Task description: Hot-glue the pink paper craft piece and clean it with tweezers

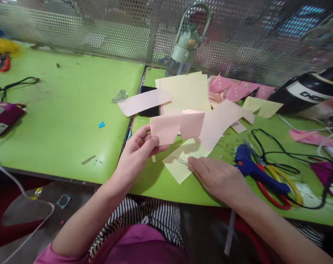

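Note:
My left hand (140, 146) pinches the lower left corner of a pale pink cut paper piece (192, 124), held upright above the table. To its right, my right hand (210, 172) is closed at the fingertips on a thin whitish, clear item (183, 160), too small to make out fully. Beneath that item lies a pale yellow paper sheet (180, 174) on the green table. More pale pink paper (223, 119) lies behind the held piece, next to a larger yellow sheet (185, 90).
A blue glue gun (261, 178) and scissors (289, 179) lie at the right among black cords. A green-lidded bottle (183, 51) and a black bottle (306, 91) stand or lean along the back mesh. A phone (152, 110) and protractor (120, 96) are behind my left hand.

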`<action>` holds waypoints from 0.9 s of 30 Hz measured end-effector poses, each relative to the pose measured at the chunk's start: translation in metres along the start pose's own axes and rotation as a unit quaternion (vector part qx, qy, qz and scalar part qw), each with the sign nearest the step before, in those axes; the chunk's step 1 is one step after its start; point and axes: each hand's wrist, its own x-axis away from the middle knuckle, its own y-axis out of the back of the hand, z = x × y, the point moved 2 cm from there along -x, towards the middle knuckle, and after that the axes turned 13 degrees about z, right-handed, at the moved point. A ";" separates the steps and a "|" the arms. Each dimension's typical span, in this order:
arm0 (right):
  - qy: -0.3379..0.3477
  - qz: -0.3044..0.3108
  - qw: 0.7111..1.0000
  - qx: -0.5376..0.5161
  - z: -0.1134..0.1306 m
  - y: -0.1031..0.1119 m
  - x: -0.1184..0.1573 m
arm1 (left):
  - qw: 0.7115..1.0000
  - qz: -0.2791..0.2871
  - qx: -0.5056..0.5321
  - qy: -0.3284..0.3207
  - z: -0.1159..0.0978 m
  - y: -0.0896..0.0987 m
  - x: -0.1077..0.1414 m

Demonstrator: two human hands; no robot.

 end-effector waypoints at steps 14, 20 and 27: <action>0.005 0.001 0.999 -0.037 -0.002 -0.001 -0.003 | 1.000 -0.004 0.006 -0.001 0.001 0.000 0.000; -0.019 0.016 0.996 -0.091 -0.005 0.004 0.001 | 1.000 0.002 0.006 -0.004 0.001 0.000 0.000; -0.022 0.029 0.998 -0.061 -0.003 0.006 -0.006 | 1.000 0.006 0.012 -0.009 0.000 0.000 0.001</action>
